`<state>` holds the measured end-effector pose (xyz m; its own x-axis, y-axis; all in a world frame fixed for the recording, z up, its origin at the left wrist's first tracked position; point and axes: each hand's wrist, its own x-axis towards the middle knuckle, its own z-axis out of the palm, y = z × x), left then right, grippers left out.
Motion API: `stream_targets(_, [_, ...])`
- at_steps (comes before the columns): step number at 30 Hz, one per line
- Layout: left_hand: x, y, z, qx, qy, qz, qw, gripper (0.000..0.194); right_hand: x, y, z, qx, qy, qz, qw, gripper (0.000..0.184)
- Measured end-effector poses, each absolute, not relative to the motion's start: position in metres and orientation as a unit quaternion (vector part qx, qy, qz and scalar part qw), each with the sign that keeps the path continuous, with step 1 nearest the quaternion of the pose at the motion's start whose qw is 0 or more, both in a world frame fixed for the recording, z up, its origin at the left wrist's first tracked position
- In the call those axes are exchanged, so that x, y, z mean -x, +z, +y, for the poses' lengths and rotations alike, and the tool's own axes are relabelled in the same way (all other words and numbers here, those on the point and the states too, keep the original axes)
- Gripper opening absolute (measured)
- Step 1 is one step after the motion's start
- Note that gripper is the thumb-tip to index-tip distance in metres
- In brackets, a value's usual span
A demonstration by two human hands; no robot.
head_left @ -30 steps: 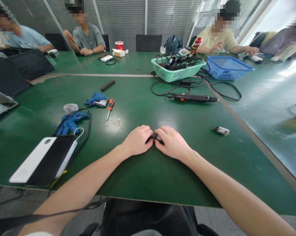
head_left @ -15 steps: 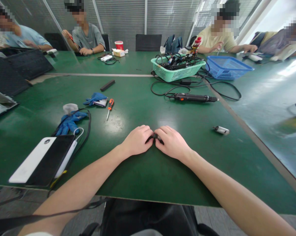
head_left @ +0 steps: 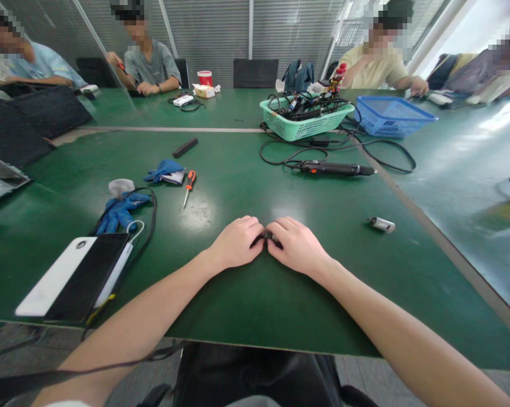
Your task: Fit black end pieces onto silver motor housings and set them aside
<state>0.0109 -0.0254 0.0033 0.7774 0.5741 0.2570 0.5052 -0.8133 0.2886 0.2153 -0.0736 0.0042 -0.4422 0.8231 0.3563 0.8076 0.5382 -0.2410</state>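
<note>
Close together on the green table (head_left: 246, 305), my left hand (head_left: 238, 243) and my right hand (head_left: 295, 244) meet at the fingertips. Both are closed, fingers curled, around a small dark piece (head_left: 275, 241) with a greyish part on its right. Its kind is hidden by my fingers. Well to the right of my right hand lies a small silver cylinder (head_left: 382, 225) with a dark end. A screwdriver (head_left: 190, 186) with an orange and black handle lies beyond my left hand, to its left.
Blue gloves (head_left: 120, 213), a white-and-black power bank-like slab (head_left: 70, 277) and cables lie left. Ahead are a dark bar (head_left: 186, 147), a black electric screwdriver (head_left: 335, 169), a green basket (head_left: 297, 130) of tools and a blue basket (head_left: 392, 127). Several people sit around the table.
The small piece between my hands shows less at the fingertips than before; my hands barely move. Across the table at right, a co-worker's hands have shifted.
</note>
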Motion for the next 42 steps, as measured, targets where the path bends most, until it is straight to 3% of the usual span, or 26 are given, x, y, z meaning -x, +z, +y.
stream_targets(42, [-0.0126,0.0053,-0.0258,-0.94,0.167,0.283,0.094,0.011,-0.2136,-0.0016,-0.0748,0.488,0.01,-0.843,0.225,0.01])
